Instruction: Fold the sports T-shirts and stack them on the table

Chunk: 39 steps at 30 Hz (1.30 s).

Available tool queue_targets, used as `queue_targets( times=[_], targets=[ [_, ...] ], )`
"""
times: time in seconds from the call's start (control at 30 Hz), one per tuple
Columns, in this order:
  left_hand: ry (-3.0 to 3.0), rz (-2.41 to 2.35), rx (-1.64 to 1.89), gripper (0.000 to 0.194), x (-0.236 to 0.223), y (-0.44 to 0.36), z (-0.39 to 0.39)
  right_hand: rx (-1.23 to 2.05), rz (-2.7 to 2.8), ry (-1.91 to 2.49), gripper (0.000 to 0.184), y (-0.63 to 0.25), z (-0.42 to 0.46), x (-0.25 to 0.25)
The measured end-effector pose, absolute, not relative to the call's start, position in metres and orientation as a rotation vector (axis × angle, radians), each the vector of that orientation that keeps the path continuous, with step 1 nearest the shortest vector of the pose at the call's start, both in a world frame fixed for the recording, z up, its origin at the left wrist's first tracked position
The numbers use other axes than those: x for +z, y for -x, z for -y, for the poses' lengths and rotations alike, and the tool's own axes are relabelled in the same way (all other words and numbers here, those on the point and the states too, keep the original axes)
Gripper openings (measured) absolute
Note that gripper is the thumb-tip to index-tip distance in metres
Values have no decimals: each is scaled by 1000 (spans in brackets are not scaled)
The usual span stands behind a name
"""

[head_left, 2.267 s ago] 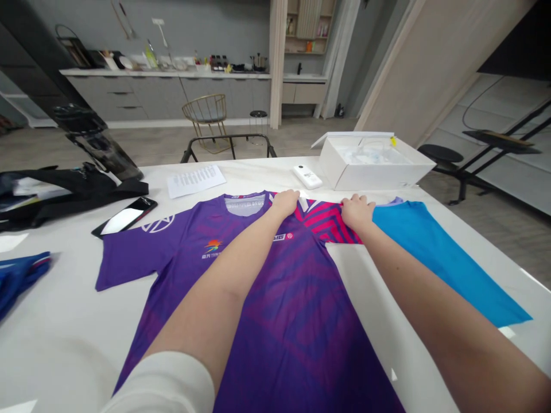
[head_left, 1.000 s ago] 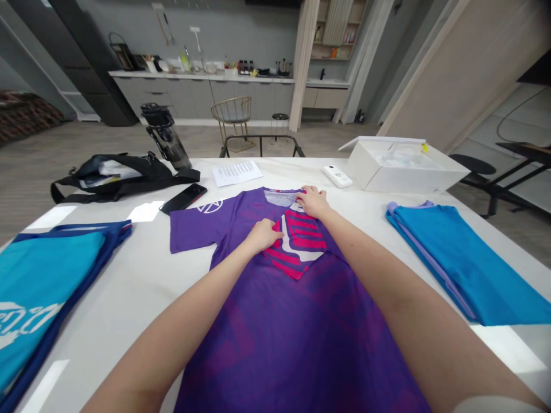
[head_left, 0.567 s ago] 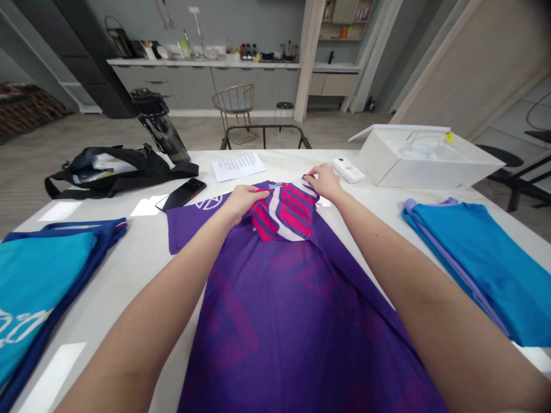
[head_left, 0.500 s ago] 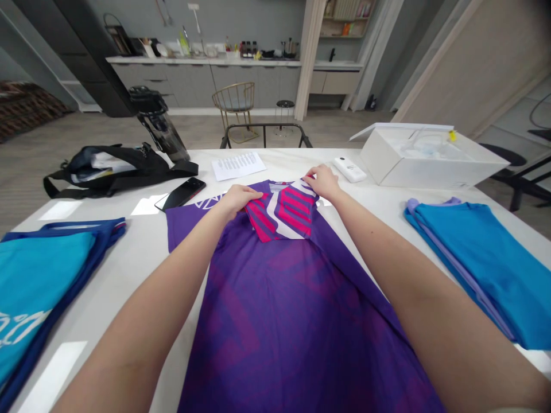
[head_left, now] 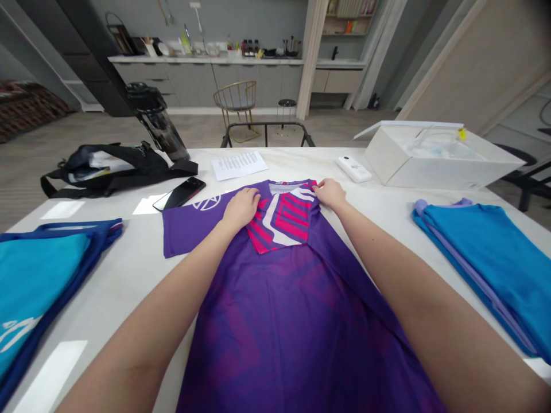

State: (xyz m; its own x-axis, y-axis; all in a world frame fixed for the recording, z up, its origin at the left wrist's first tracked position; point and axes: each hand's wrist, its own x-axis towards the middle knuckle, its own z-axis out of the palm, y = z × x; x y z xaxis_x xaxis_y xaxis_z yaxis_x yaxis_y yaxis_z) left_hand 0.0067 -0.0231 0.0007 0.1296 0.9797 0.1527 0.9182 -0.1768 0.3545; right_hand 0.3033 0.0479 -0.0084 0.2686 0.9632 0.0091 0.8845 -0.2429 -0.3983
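Both hands (head_left: 241, 209) (head_left: 330, 194) touch a lightly creased purple fabric shirt (head_left: 275, 310).

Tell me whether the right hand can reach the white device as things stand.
Likely yes: the right hand, at the shoulder of the purple shirt, is near the white device, with only tabletop showing between them; the white box stands off to the side.

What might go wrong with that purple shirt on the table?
Maybe two things. The pink-striped flap folded over the front of the purple shirt could slip or crease, since the left hand and right hand both touch the cloth up there. And the flat sleeve with the white logo lies right by the phone, so a tug might nudge it.
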Motion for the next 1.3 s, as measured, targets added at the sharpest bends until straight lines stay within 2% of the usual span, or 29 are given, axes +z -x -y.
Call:
queue_targets(
  times=[0.1, 0.3, 0.5, 0.67, 0.8, 0.97, 1.3],
  targets=[
    [-2178, -1877, 346, 58, -6, -12, 9, 326, 1713, 2103, 27, -300, -59, -12],
    [-2011, -2038, 249, 73, -15, -11, -6, 193, 1778, 1950, 28, -294, -86, -21],
    [-2249, -2033, 390, 70, -14, -13, 22, 159, 1718, 1833, 33, -300, -61, -22],
    [-2602, -1657, 350, 61, -3, -38, 90, 247, 1965, 1631, 22, -314, 22, -3],
    [-2699, -1488, 285, 48, 3, -55, 137, 326, 2178, 1589, 23, -322, 113, 12],
    [-2725, -1612, 193, 31, 8, -62, 166, 150, 2241, 1852, 30, -335, 223, 24],
    [-2664, -1939, 189, 37, 5, -61, 175, -191, 2125, 2296, 26, -393, 373, 23]
  ],
)
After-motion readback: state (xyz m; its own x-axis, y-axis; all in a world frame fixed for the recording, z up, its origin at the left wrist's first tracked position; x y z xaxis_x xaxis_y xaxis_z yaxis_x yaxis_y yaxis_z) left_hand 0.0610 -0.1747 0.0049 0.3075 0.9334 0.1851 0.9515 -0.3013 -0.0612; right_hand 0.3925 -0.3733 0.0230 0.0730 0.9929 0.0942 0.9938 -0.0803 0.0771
